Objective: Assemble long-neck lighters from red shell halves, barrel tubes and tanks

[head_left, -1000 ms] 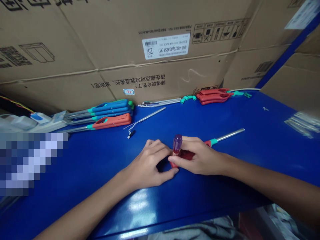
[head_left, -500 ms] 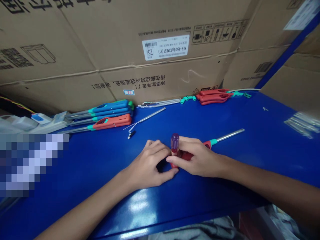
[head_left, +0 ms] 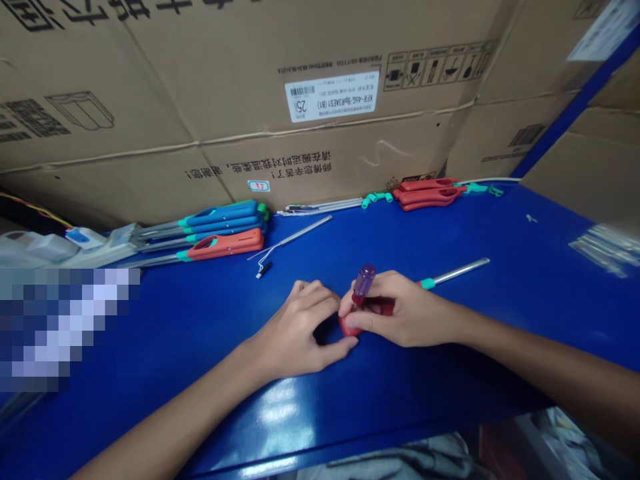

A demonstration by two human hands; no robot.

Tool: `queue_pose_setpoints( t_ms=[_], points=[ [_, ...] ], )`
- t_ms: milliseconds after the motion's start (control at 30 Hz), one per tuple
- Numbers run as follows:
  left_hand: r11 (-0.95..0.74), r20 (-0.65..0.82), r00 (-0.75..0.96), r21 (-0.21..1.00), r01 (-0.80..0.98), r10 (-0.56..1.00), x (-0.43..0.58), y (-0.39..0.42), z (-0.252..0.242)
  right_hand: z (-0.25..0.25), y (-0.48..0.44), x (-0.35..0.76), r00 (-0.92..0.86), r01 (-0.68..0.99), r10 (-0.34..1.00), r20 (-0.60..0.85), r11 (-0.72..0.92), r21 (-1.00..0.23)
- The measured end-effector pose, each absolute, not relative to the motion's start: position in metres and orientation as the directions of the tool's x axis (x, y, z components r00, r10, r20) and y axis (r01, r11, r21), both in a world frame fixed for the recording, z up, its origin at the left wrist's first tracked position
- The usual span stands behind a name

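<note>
My right hand (head_left: 400,310) is closed on a small screwdriver (head_left: 365,281) with a clear purple and red handle, tilted to the right. Under that hand a red long-nosed lighter (head_left: 352,327) lies on the blue table, its metal tube (head_left: 460,271) and green collar pointing right. My left hand (head_left: 303,330) curls round the lighter's left handle end, thumb and fingertips steadying it. The screwdriver's tip is hidden behind my right fingers. Behind my left hand lies a loose metal tube (head_left: 306,230) with white wires and a small black part.
Several blue and red lighters (head_left: 225,241) are stacked at the back left, beside a power strip (head_left: 120,243). Red handles (head_left: 430,194) and metal tubes (head_left: 325,205) lie along the cardboard wall (head_left: 240,120). Clear bags (head_left: 605,248) lie at right. The blue table (head_left: 210,407) ends nearby.
The screwdriver has gone from upright to tilted right, and my right fingers have shifted on it. My left hand and the lighter have stayed in place.
</note>
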State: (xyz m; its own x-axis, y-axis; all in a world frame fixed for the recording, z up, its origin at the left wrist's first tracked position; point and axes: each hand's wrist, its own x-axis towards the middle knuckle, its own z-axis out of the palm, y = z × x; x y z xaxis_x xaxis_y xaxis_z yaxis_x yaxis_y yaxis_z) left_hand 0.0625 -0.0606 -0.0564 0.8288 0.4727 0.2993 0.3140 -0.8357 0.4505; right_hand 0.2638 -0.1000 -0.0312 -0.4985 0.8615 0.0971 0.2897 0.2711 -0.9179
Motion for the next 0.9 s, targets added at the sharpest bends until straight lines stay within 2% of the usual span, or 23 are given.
queue_pose_setpoints(
  t_ms=[200, 333, 633, 900],
  points=[
    [-0.848, 0.321, 0.825, 0.431, 0.309, 0.464, 0.062, -0.061, -0.056, -0.027, -0.099, 0.269, -0.545, 0.242, 0.83, 0.115, 0.288, -0.927],
    [-0.844, 0.318, 0.828, 0.446, 0.299, 0.461, 0.062, -0.061, -0.056, -0.03, -0.098, 0.268, -0.498, 0.225, 0.853, 0.154, 0.298, -0.928],
    [-0.831, 0.299, 0.827, 0.462, 0.31, 0.475, 0.061, -0.061, -0.057, -0.045, -0.099, 0.252, -0.282, 0.321, 0.869, 0.406, 0.484, -0.814],
    [-0.831, 0.286, 0.831, 0.454, 0.322, 0.478, 0.062, -0.061, -0.056, -0.047, -0.101, 0.251, -0.275, 0.306, 0.886, 0.373, 0.448, -0.84]
  ],
)
